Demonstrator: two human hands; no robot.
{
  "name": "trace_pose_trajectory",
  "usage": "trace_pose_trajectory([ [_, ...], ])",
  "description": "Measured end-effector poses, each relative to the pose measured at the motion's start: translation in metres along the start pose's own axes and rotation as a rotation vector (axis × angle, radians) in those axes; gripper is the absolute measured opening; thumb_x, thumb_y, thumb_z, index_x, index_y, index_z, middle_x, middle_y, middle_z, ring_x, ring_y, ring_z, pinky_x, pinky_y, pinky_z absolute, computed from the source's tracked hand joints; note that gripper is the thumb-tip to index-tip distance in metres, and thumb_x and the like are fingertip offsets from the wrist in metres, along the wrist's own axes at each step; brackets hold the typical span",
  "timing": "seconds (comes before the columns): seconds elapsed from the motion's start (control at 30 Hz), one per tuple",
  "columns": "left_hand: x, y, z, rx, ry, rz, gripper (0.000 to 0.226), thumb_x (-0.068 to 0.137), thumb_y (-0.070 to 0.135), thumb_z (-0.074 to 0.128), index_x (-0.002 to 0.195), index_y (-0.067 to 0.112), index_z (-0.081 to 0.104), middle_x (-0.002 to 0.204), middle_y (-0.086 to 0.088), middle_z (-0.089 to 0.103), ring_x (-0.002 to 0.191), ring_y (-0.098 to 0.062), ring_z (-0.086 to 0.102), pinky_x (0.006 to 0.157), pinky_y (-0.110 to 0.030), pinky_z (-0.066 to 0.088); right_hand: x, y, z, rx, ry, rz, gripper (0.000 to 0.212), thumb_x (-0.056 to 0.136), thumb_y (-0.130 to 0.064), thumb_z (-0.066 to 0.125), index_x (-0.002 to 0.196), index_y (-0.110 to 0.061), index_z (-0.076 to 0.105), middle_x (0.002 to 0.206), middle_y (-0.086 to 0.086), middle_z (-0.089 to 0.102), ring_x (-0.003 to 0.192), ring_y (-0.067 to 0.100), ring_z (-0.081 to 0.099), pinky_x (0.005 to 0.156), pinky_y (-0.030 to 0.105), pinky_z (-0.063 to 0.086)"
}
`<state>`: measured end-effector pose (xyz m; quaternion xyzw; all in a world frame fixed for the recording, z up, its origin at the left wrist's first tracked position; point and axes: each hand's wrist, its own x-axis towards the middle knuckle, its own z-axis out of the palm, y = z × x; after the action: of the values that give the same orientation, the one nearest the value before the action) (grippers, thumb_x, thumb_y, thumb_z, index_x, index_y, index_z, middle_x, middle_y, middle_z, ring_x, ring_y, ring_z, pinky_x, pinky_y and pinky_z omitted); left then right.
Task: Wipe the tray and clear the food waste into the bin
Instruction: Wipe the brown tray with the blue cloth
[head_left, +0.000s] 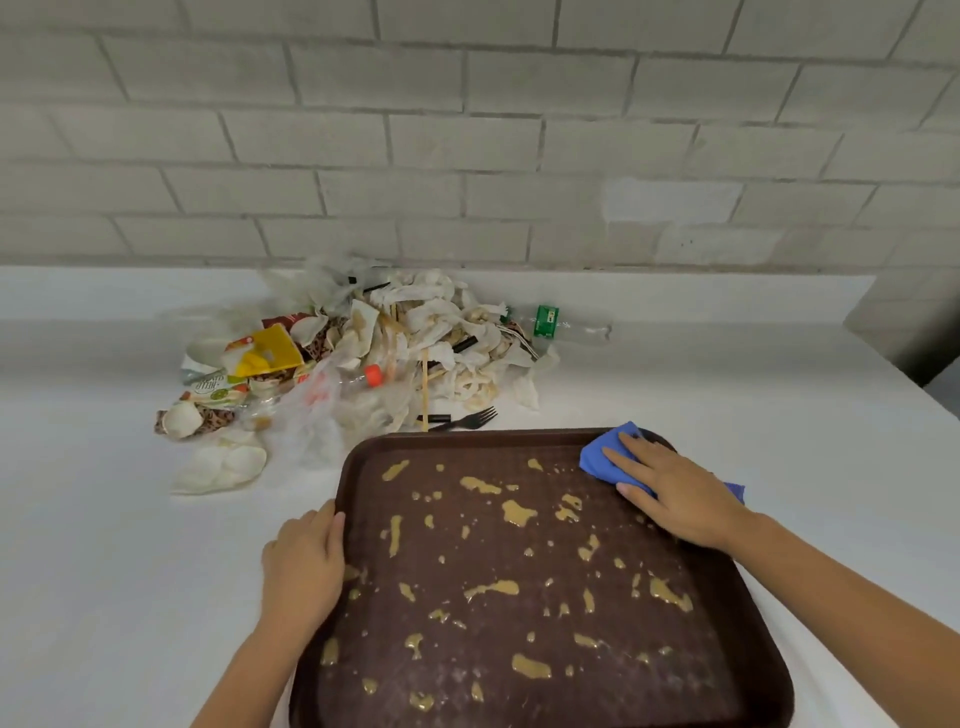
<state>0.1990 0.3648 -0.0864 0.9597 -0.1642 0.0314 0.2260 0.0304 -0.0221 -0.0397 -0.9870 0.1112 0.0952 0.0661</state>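
Two hands on a brown tray (727, 623). Right hand (670, 493) flat, fingers spread apart, pressing a blue cloth (602, 457) onto the tray's far right corner. Left hand (304, 564) laid over the tray's left rim, fingers together, thumb on the inner edge. Tan smears (517, 512) scattered across the whole tray floor. Tray near the front of a white surface (104, 571). Beyond its far edge, a black fork (465, 421), then a heap of waste (395, 353): stained napkins, wrappers, plastic bottles. Brick wall (467, 130) behind.
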Motion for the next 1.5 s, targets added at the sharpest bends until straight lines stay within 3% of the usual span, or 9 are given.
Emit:
trace_pose_trajectory([
  [0.2, -0.002, 0.003, -0.003, -0.127, -0.020, -0.014, 0.029, 0.100, 0.022, 0.032, 0.096, 0.021, 0.060, 0.073, 0.005, 0.057, 0.079, -0.023, 0.051, 0.073, -0.036, 0.031, 0.019, -0.018, 0.005, 0.107, -0.025, -0.139, 0.075, 0.080, -0.072, 0.001, 0.148, -0.040, 0.012, 0.158, -0.013, 0.005, 0.146, 0.009, 0.008, 0.114, 0.021, 0.003],
  [0.33, -0.002, 0.002, -0.004, -0.157, -0.049, -0.025, 0.030, 0.101, 0.023, 0.030, 0.093, 0.023, 0.059, 0.073, 0.005, 0.057, 0.081, -0.022, 0.051, 0.075, -0.037, 0.031, 0.040, -0.044, 0.007, 0.110, -0.048, -0.282, 0.068, 0.086, -0.065, 0.005, 0.148, -0.038, 0.012, 0.159, -0.012, 0.005, 0.146, 0.006, 0.005, 0.117, 0.022, 0.002],
  [0.57, -0.002, 0.002, -0.004, -0.184, -0.067, -0.046, 0.031, 0.101, 0.025, 0.027, 0.089, 0.025, 0.056, 0.070, 0.009, 0.053, 0.079, -0.020, 0.050, 0.084, -0.043, 0.035, 0.075, -0.106, 0.017, 0.110, -0.061, -0.435, 0.073, 0.086, -0.063, -0.003, 0.151, -0.031, 0.010, 0.160, -0.007, 0.001, 0.147, 0.009, -0.001, 0.120, 0.027, 0.000],
  [0.67, -0.003, 0.004, -0.006, -0.196, -0.067, -0.058, 0.031, 0.101, 0.025, 0.027, 0.089, 0.024, 0.056, 0.069, 0.010, 0.050, 0.079, -0.018, 0.048, 0.087, -0.044, 0.035, 0.086, -0.128, 0.017, 0.104, -0.063, -0.472, 0.058, 0.098, -0.051, 0.011, 0.151, -0.029, 0.010, 0.160, -0.005, 0.001, 0.147, 0.010, -0.002, 0.120, 0.028, 0.000],
  [0.8, -0.004, 0.005, -0.007, -0.225, -0.061, -0.067, 0.032, 0.102, 0.024, 0.027, 0.092, 0.021, 0.057, 0.072, 0.007, 0.054, 0.081, -0.018, 0.046, 0.081, -0.036, 0.029, 0.099, -0.152, 0.017, 0.115, -0.078, -0.515, 0.053, 0.103, -0.040, 0.020, 0.152, -0.024, 0.008, 0.160, -0.004, 0.002, 0.147, 0.010, -0.001, 0.120, 0.029, 0.001],
  [1.07, -0.004, 0.004, -0.006, -0.224, -0.043, -0.049, 0.042, 0.099, 0.032, 0.021, 0.091, 0.015, 0.059, 0.075, 0.002, 0.058, 0.079, -0.020, 0.047, 0.074, -0.033, 0.025, 0.120, -0.197, 0.015, 0.145, -0.061, -0.571, 0.060, 0.101, -0.044, 0.024, 0.152, -0.017, 0.008, 0.160, -0.003, 0.008, 0.146, 0.009, 0.007, 0.119, 0.025, 0.004],
  [1.23, -0.004, 0.002, -0.003, -0.244, -0.035, -0.085, 0.036, 0.102, 0.024, 0.028, 0.086, 0.014, 0.059, 0.072, 0.002, 0.057, 0.078, -0.020, 0.046, 0.075, -0.035, 0.028, 0.128, -0.217, 0.017, 0.132, -0.080, -0.594, 0.056, 0.102, -0.044, 0.022, 0.152, -0.022, 0.014, 0.160, -0.004, 0.009, 0.147, 0.011, 0.005, 0.120, 0.028, 0.004],
  [1.5, -0.006, 0.010, -0.005, -0.231, 0.020, -0.114, 0.033, 0.101, 0.021, 0.032, 0.096, 0.015, 0.064, 0.083, -0.001, 0.063, 0.081, -0.017, 0.046, 0.078, -0.033, 0.029, 0.117, -0.217, 0.020, 0.067, -0.032, -0.688, 0.047, 0.101, -0.043, 0.030, 0.147, -0.032, 0.031, 0.158, -0.003, 0.018, 0.146, 0.014, 0.011, 0.120, 0.033, 0.007],
])
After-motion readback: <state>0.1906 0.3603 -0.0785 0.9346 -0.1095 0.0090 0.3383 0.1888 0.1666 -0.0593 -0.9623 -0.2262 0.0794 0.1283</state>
